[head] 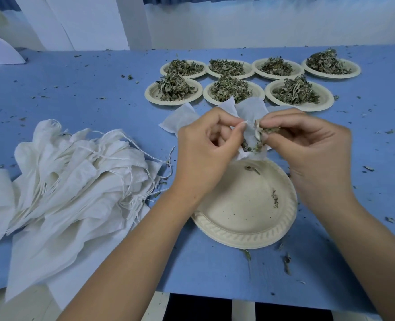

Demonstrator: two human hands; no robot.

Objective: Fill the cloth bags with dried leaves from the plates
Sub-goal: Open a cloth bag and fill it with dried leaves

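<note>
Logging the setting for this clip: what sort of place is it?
Probably a small hand-packing workspace: a blue-covered table, seven paper plates heaped with dried leaves, and a heap of drawstring cloth bags.

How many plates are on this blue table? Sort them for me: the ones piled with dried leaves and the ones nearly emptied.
Plates heaped with dried leaves: 7
Nearly empty plate: 1
Total: 8 plates
</note>
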